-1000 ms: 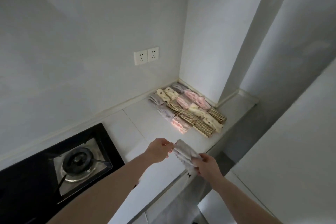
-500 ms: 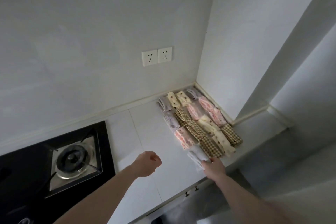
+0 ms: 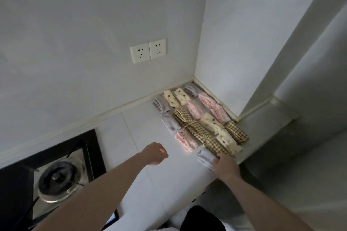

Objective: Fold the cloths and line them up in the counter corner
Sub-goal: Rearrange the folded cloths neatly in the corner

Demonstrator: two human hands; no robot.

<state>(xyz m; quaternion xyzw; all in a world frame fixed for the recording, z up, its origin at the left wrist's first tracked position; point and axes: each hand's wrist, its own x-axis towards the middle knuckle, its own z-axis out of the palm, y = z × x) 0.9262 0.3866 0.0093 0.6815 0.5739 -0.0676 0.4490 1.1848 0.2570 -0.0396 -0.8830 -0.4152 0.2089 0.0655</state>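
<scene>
Several folded cloths lie in rows in the corner of the white counter [image 3: 142, 137]: pink ones [image 3: 214, 107], brown checked ones [image 3: 189, 125], cream ones [image 3: 210, 122] and lilac ones [image 3: 169, 122]. A folded grey-white cloth [image 3: 204, 156] lies at the near end of the rows, by the counter's front edge. My right hand [image 3: 225, 166] rests on its near end, fingers laid over it. My left hand [image 3: 155, 153] hovers above the counter to the left, fingers curled, holding nothing.
A black gas hob [image 3: 54, 174] with a burner fills the counter's left side. Two wall sockets [image 3: 148, 50] sit above the counter. Walls close the corner at the back and right. The counter's front edge runs just under my right hand.
My right hand carried the grey-white cloth to the near end of the rows and set it down. My left hand let go of it and drew back to the left.
</scene>
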